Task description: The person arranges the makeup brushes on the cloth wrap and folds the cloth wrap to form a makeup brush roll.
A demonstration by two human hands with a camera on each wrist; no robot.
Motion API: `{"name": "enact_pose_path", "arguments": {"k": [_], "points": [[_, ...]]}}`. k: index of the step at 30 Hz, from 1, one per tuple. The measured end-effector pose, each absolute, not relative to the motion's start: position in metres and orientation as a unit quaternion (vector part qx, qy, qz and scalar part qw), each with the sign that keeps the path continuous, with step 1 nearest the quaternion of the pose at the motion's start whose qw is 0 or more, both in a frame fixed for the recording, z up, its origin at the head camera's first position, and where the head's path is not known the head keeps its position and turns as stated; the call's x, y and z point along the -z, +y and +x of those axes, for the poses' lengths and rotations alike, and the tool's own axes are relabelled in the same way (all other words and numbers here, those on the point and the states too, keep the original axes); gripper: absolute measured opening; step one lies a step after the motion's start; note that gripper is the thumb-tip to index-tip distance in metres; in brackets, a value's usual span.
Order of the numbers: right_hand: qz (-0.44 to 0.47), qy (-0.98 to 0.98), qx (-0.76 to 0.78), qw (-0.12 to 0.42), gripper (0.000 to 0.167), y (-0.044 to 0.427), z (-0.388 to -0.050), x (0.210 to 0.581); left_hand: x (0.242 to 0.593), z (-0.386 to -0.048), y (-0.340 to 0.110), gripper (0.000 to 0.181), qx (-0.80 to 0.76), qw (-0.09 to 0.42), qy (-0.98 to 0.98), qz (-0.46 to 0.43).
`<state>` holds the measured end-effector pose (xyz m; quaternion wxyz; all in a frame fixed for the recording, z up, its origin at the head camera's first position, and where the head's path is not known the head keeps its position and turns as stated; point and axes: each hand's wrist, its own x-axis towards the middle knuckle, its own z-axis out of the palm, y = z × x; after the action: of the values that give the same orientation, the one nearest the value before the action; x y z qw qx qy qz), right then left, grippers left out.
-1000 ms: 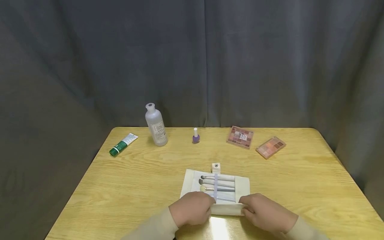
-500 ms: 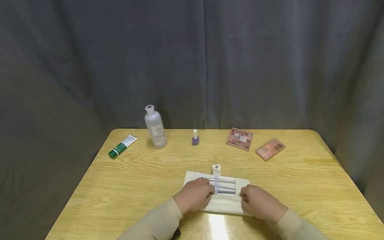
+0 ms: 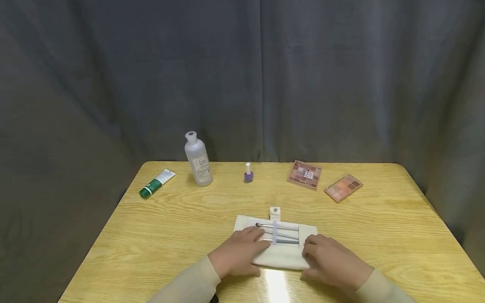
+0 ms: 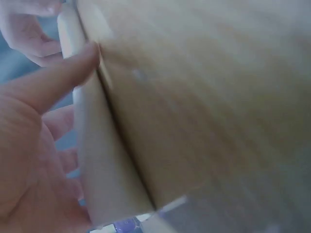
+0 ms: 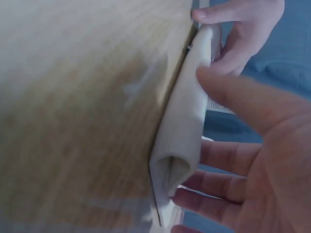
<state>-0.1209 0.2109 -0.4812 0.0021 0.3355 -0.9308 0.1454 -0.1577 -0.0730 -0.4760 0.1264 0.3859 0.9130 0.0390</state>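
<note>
A cream brush roll (image 3: pixel 282 257) lies on the table, its near edge folded over toward the middle. Makeup brushes (image 3: pixel 285 227) show above the fold, under a pale lilac elastic band (image 3: pixel 274 232). A snap strap (image 3: pixel 275 213) sticks out at the far side. My left hand (image 3: pixel 239 253) rests on the left part of the roll with spread fingers, the thumb touching the folded edge in the left wrist view. At the right end, my right hand (image 3: pixel 333 261) touches the fold, thumb on the near side and loosely bent fingers across it. The brushes' lower ends are partly hidden.
Along the back of the wooden table (image 3: pixel 170 235) stand a clear bottle (image 3: pixel 199 165) and a purple nail polish bottle (image 3: pixel 248 174). A green-and-white tube (image 3: pixel 157 183) lies left; two eyeshadow palettes (image 3: pixel 305 174) lie right. A dark curtain (image 3: pixel 242 84) hangs behind.
The roll's near flap has been folded up and over, covering the lower brushes. Both hands moved forward with it, then loosened; the left fingers are now spread over the roll.
</note>
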Motion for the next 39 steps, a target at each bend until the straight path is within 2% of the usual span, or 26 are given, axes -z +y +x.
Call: {"name": "enact_pose_path", "arguments": {"k": [3,6,10,13,17,25,31,35,39], "points": [[0.333,-0.932,-0.142,-0.004,0.036,0.214,-0.119,0.481,0.476,-0.155,-0.076,0.064,-0.037,0.120,0.914,0.387],[0.329,-0.932,-0.155,-0.006,0.027,0.215,-0.120,0.481,0.476,-0.154,-0.076,0.053,-0.055,0.122,0.916,0.378],[0.315,-0.927,-0.199,-0.027,0.012,0.219,-0.124,0.480,0.476,-0.155,-0.074,0.048,-0.067,0.126,0.917,0.371],[0.311,-0.922,-0.226,-0.055,0.004,0.223,-0.131,0.478,0.474,-0.157,-0.073,0.041,-0.055,0.114,0.917,0.379],[0.300,-0.912,-0.259,-0.109,0.006,0.228,-0.143,0.474,0.470,-0.165,-0.071,0.034,-0.070,0.100,0.915,0.385],[0.259,-0.896,-0.305,-0.195,0.014,0.231,-0.176,0.463,0.465,-0.188,-0.066,0.027,-0.094,0.123,0.921,0.358],[0.251,-0.913,-0.267,-0.183,0.027,0.228,-0.194,0.464,0.469,-0.205,-0.062,0.029,-0.090,0.117,0.923,0.355],[0.249,-0.922,-0.248,-0.165,0.028,0.224,-0.200,0.469,0.472,-0.210,-0.061,0.029,-0.097,0.103,0.930,0.339],[0.243,-0.927,-0.237,-0.157,0.028,0.221,-0.204,0.469,0.474,-0.209,-0.057,0.028,-0.083,0.064,0.937,0.333]]}}
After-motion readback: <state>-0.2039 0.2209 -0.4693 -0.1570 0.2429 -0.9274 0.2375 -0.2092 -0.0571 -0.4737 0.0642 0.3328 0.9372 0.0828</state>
